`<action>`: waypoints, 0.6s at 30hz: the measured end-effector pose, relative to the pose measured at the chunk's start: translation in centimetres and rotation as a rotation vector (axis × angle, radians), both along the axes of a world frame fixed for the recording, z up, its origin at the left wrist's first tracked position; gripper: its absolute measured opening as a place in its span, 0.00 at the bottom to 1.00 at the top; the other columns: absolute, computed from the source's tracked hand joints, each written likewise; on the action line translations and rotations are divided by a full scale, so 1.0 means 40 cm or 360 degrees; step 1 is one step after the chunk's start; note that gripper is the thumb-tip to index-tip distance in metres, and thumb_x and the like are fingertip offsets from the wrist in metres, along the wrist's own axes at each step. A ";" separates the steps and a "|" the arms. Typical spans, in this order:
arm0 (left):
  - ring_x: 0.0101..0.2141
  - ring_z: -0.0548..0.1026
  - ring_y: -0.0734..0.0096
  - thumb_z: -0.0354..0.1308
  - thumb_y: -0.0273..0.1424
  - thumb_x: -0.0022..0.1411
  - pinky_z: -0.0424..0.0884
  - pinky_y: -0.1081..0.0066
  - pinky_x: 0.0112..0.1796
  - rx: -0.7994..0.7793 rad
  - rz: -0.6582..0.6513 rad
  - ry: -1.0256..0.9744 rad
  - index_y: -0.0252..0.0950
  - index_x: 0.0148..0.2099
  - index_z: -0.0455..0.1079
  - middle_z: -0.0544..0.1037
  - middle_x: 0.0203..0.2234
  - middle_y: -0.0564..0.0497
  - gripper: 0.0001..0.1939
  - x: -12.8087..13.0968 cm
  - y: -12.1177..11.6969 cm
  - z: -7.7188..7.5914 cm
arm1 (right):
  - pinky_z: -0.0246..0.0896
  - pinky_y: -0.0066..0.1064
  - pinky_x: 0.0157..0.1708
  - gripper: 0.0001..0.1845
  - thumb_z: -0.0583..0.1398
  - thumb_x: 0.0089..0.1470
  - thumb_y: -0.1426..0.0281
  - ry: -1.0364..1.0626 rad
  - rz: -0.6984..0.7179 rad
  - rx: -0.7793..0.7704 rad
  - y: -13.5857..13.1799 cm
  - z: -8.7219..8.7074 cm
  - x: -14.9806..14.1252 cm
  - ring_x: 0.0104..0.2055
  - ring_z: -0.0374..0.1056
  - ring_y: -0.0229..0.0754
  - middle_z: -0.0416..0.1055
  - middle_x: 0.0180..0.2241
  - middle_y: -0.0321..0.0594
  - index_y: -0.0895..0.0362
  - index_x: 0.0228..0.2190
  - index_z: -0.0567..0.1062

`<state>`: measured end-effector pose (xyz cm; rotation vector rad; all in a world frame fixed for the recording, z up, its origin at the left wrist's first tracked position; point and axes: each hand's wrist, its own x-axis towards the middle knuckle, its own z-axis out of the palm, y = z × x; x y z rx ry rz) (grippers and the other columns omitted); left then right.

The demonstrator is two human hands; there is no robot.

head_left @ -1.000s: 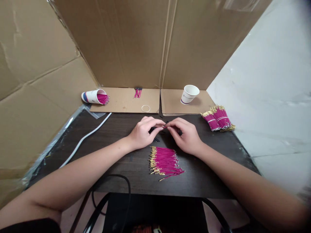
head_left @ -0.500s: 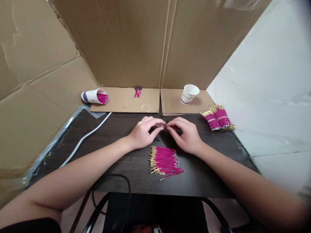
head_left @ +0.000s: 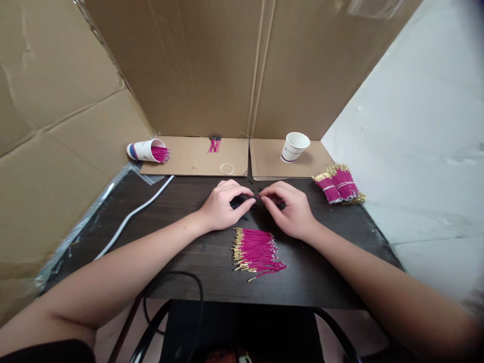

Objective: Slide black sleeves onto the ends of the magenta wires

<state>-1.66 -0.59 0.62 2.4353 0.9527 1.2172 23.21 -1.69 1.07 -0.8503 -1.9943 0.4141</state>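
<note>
Together, the left hand [head_left: 223, 207] and right hand [head_left: 291, 209] meet over the dark table [head_left: 181, 252], fingertips pinched on what seems to be a single thin magenta wire [head_left: 258, 196] held between them, with small black pieces under the left fingers (too small to tell apart). Just nearer the person lies a loose pile of magenta wires [head_left: 255, 250] with gold tips; banded bundles [head_left: 339, 184] sit to the right, an upright paper cup [head_left: 294, 146] and a tipped cup [head_left: 147, 150] on the cardboard behind.
</note>
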 end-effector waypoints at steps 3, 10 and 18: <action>0.42 0.85 0.59 0.67 0.35 0.77 0.77 0.55 0.51 -0.0016 0.0008 0.0012 0.38 0.48 0.83 0.89 0.40 0.48 0.07 -0.001 0.000 -0.001 | 0.73 0.38 0.34 0.05 0.64 0.74 0.70 0.0005 0.0000 0.0001 0.000 0.001 -0.001 0.35 0.74 0.44 0.80 0.38 0.42 0.53 0.45 0.82; 0.41 0.84 0.59 0.64 0.35 0.79 0.77 0.55 0.50 -0.0016 0.0010 0.0032 0.38 0.47 0.83 0.88 0.38 0.48 0.08 -0.003 0.003 -0.006 | 0.73 0.38 0.34 0.05 0.64 0.74 0.71 0.0010 0.0000 0.0006 -0.002 0.001 0.000 0.35 0.74 0.44 0.80 0.38 0.42 0.53 0.45 0.81; 0.40 0.84 0.60 0.65 0.34 0.78 0.76 0.56 0.49 -0.0011 -0.0003 0.0013 0.38 0.47 0.82 0.88 0.38 0.48 0.07 -0.001 0.002 -0.005 | 0.73 0.38 0.34 0.05 0.64 0.74 0.71 0.0001 -0.0003 -0.0007 -0.001 -0.002 0.002 0.35 0.74 0.44 0.79 0.38 0.42 0.52 0.45 0.82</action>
